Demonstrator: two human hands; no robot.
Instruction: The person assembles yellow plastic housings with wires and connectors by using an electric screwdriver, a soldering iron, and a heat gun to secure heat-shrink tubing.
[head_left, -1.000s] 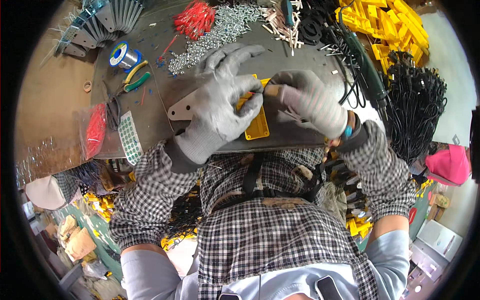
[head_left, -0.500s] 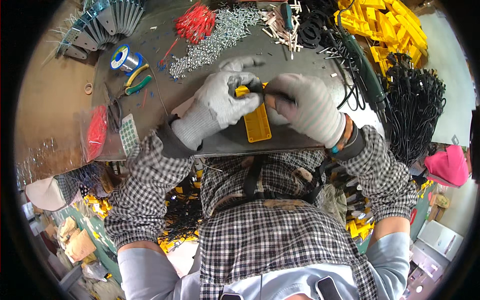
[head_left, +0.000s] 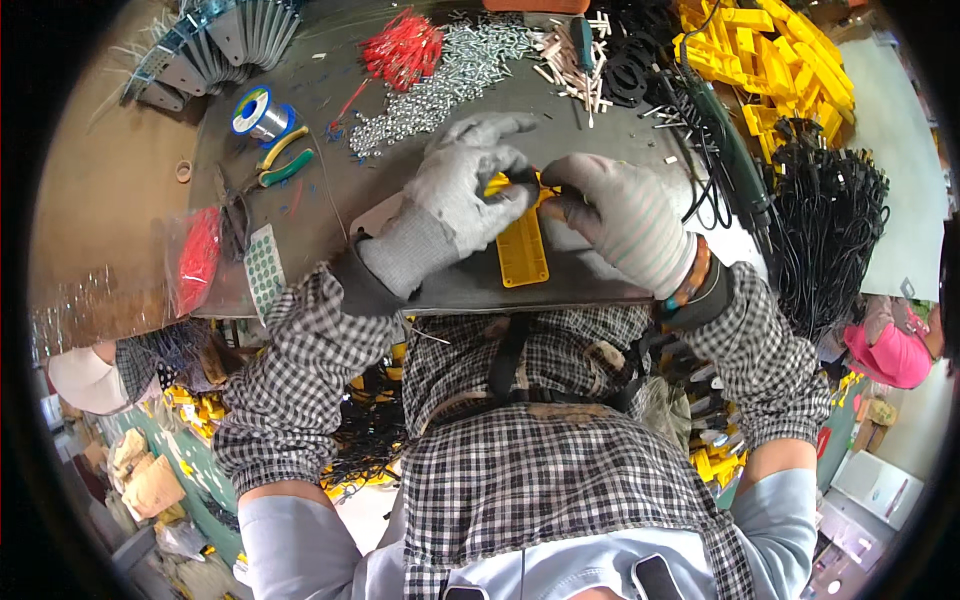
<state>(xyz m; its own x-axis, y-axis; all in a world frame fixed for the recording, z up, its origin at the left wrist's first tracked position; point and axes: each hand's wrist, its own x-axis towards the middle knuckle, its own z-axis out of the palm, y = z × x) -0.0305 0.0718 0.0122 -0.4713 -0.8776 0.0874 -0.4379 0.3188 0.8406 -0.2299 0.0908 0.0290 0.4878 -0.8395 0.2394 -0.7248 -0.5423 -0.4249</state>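
Note:
Both my hands wear grey gloves and meet over the front part of the table. A long, shallow yellow plastic housing (head_left: 521, 255) lies under them, its near end showing and its far end partly hidden by my fingers. My left hand (head_left: 468, 185) curls round the far end of the housing, thumb and forefinger closed on it. Close beside it, my right hand (head_left: 603, 200) has its fingers pinched together at the housing's far right edge. Whatever sits between those right fingertips is too small and covered to make out.
Beyond my hands lie metal screws and nuts (head_left: 412, 112), red wires (head_left: 402, 50) and pale small tubes (head_left: 572, 62). At left are a solder spool (head_left: 262, 116) and pliers (head_left: 285, 160). Yellow housings (head_left: 770, 60) and black cables (head_left: 822, 220) are heaped at right.
My right hand's fingertips have drawn slightly away from my left fingers. The whole view has shifted a little; the yellow housing stays under my hands.

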